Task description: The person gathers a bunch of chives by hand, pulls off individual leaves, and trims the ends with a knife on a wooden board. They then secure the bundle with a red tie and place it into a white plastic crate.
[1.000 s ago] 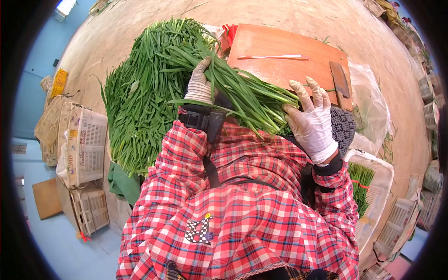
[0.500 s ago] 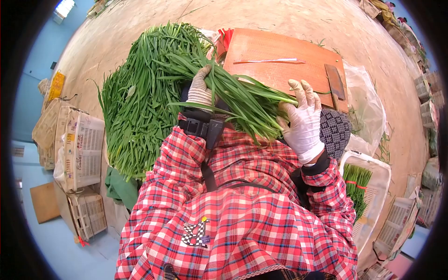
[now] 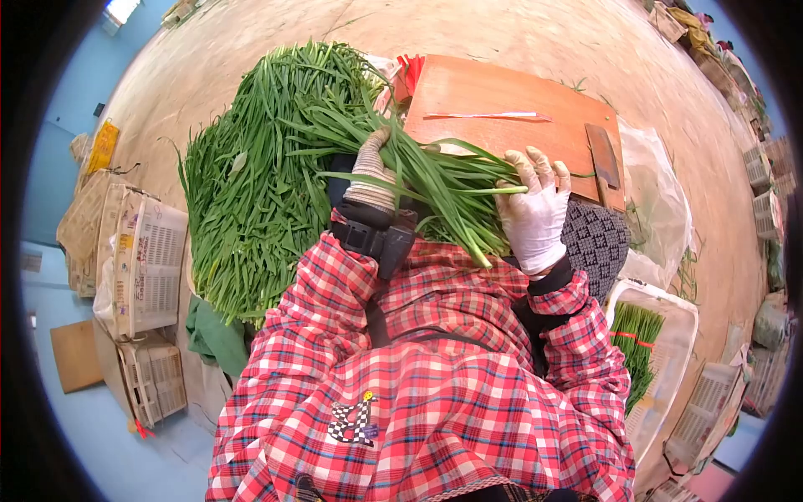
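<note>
Your left hand (image 3: pixel 373 171), in a knit glove, is closed around a bundle of chives (image 3: pixel 435 188) near its leafy half, fingers wrapped over the stalks. Your right hand (image 3: pixel 535 209), in a white glove, presses against the pale cut ends of the same bundle, fingers held together and pointing upward, palm cupped on the stalk bases. The bundle lies crosswise between the two hands, just above your plaid sleeves (image 3: pixel 468 335), with its tips fanning toward the left and a few loose stalks hanging down toward your chest. Behind the bundle, a large heap of chives (image 3: pixel 251 192) covers the left part of the surface (image 3: pixel 535 33). To the right of the heap lies an orange cutting board (image 3: pixel 493 105), its near edge just behind your hands; a thin red strip (image 3: pixel 489 116) rests on it, and a cleaver (image 3: pixel 604 157) lies on its right end. A dark patterned cloth (image 3: pixel 598 243) sits just right of your right hand. Lower right, a white crate (image 3: pixel 669 368) holds tied green bunches (image 3: pixel 634 343). At left, white baskets (image 3: pixel 146 259) stand stacked on the blue floor (image 3: pixel 100 435).
</note>
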The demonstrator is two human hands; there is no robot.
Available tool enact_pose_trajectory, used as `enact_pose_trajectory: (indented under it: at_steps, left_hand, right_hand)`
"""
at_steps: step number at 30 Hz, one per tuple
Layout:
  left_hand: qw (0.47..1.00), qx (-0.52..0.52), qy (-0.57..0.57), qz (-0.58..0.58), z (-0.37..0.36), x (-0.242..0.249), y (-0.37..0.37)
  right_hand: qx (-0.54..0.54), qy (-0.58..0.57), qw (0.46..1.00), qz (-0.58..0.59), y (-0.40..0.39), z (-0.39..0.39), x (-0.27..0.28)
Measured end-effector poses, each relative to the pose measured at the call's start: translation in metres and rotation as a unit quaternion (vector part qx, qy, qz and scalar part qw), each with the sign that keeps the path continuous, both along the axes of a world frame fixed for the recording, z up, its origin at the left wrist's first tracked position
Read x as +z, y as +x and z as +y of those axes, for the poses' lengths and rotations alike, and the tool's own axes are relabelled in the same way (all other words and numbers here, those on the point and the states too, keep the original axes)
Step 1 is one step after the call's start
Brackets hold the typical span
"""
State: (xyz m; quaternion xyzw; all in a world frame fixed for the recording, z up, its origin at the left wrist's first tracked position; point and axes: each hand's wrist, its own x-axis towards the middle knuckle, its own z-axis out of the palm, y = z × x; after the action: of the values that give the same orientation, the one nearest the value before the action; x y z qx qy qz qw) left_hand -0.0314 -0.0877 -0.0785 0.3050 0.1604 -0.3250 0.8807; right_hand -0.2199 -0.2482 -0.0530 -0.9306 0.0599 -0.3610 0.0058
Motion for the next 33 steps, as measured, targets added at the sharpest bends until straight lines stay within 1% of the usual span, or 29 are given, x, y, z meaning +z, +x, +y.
enact_pose_trajectory:
  at_steps: [3,4,5,7,9,11,13,14,15,16,17,18,19,21,22,23,25,26,27,28,29,30,31,32,33]
  left_hand:
    - [1.000,-0.009,0.007,0.003,0.003,-0.004,0.005]
    - [1.000,-0.008,0.000,0.009,0.005,-0.006,0.007]
    - [1.000,-0.008,-0.007,0.015,0.008,-0.008,0.010]
    - [1.000,-0.006,-0.019,0.011,0.010,-0.008,0.014]
    - [1.000,0.001,-0.028,-0.011,0.010,-0.003,0.016]
    - [0.999,0.014,-0.027,-0.022,0.012,0.009,0.016]
    - [0.999,0.035,-0.009,-0.038,0.014,0.020,0.018]
    - [0.998,0.053,0.011,-0.043,0.016,0.016,0.028]
    - [0.997,0.053,-0.008,-0.046,0.016,0.017,0.030]
    - [0.997,0.054,-0.027,-0.049,0.016,0.020,0.031]
    - [0.996,0.054,-0.046,-0.053,0.015,0.025,0.031]
    - [0.997,0.014,-0.039,-0.071,0.013,0.045,0.015]
    - [0.990,-0.029,-0.073,-0.117,0.009,0.044,0.016]
    - [0.962,-0.118,-0.139,-0.205,0.002,0.040,0.017]
    - [0.954,-0.132,-0.088,-0.254,-0.005,0.059,0.004]
    - [0.942,-0.168,-0.081,-0.281,-0.012,0.071,-0.005]
    - [0.911,-0.235,-0.068,-0.332,-0.026,0.094,-0.023]
    - [0.893,-0.236,-0.023,-0.382,-0.032,0.110,-0.040]
    - [0.832,-0.226,0.061,-0.503,-0.042,0.120,-0.047]
    - [0.804,-0.210,0.053,-0.554,-0.050,0.120,-0.051]
    - [0.773,-0.192,0.047,-0.603,-0.058,0.118,-0.054]
    - [0.774,-0.164,0.015,-0.612,-0.073,0.107,-0.052]
    - [0.732,-0.153,0.066,-0.661,-0.070,0.108,-0.052]
    - [0.693,-0.166,0.088,-0.696,-0.079,0.105,-0.045]
    - [0.652,-0.178,0.109,-0.729,-0.089,0.102,-0.036]
  right_hand:
    - [0.054,0.071,0.995,-0.035,-0.003,0.002,0.012]
    - [0.089,0.124,0.987,-0.054,-0.004,0.001,0.016]
    - [0.124,0.206,0.970,-0.029,-0.008,-0.002,0.017]
    - [0.188,0.364,0.912,0.022,-0.018,-0.014,0.017]
    - [0.197,0.389,0.897,0.068,-0.034,-0.031,0.028]
    - [0.233,0.565,0.784,0.107,-0.055,-0.044,0.043]
    - [0.213,0.576,0.774,0.154,-0.077,-0.063,0.054]
    - [0.179,0.627,0.729,0.207,-0.088,-0.078,0.052]
    - [0.124,0.510,0.814,0.249,-0.093,-0.085,0.044]
    - [0.066,0.380,0.877,0.285,-0.097,-0.090,0.034]
    - [0.006,0.241,0.919,0.312,-0.098,-0.093,0.027]
    - [-0.013,0.201,0.936,0.289,-0.093,-0.097,0.027]
    - [0.038,0.270,0.934,0.231,-0.081,-0.094,0.038]
    - [0.139,0.399,0.900,0.108,-0.054,-0.075,0.072]
    - [0.168,0.360,0.911,0.110,-0.039,-0.064,0.088]
    - [0.196,0.318,0.921,0.112,-0.024,-0.055,0.099]
    - [0.241,0.336,0.901,0.129,0.008,-0.049,0.109]
    - [0.276,0.357,0.884,0.121,0.025,-0.047,0.114]
    - [0.312,0.376,0.865,0.114,0.038,-0.043,0.120]
    - [0.382,0.468,0.778,0.172,0.043,-0.037,0.138]
    - [0.378,0.476,0.777,0.166,0.049,-0.035,0.137]
    - [0.358,0.476,0.793,0.126,0.052,-0.028,0.141]
    - [0.337,0.477,0.807,0.085,0.052,-0.021,0.143]
    - [0.310,0.537,0.781,0.071,0.053,-0.021,0.138]
    - [0.296,0.545,0.783,0.039,0.052,-0.018,0.139]
